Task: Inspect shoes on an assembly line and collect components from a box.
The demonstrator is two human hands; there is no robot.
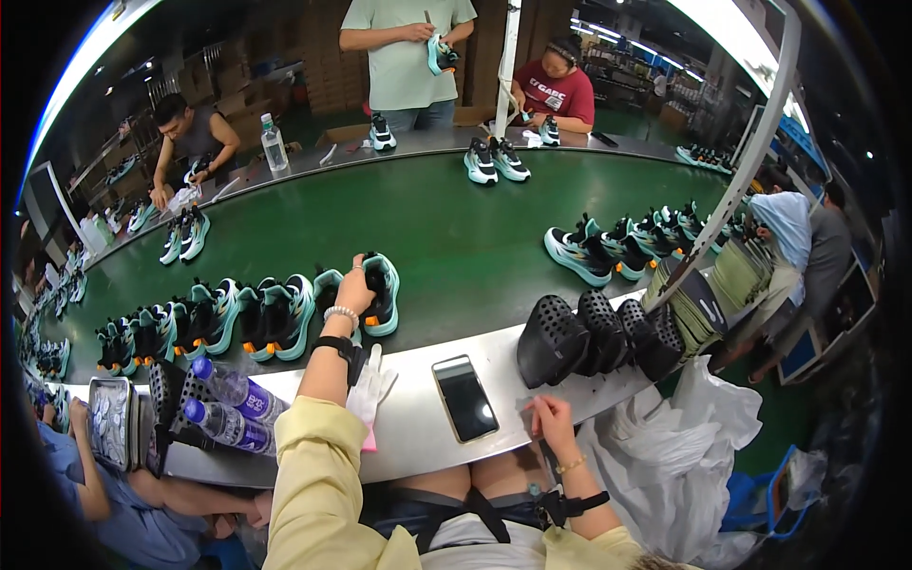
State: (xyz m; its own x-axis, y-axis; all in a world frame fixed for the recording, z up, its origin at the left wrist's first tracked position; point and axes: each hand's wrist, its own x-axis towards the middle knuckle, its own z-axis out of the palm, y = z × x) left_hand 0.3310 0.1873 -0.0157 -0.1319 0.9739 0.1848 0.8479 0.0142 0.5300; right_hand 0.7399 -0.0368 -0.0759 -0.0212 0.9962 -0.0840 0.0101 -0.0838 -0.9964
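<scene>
My left hand (353, 293) reaches out over the green belt, its fingers closed on the upper of a black and mint sneaker (382, 306) with an orange heel piece. Close against it on the left is another sneaker (326, 288), partly covered by my hand and wrist. My right hand (554, 423) hovers by the near edge of the metal ledge, fingers loosely bent and apart, with nothing seen in them. The nearest thing to it is a dark-screened phone (465, 399) lying on the ledge. A white glove (369, 385) lies beside my left forearm.
A row of sneakers (217, 315) runs left along the green belt (456, 233); another row (622, 249) stands right. Black perforated blocks (554, 340) and bottles (233, 426) sit on the ledge (513, 359). White plastic sacking (670, 456) hangs at right. Several people work around.
</scene>
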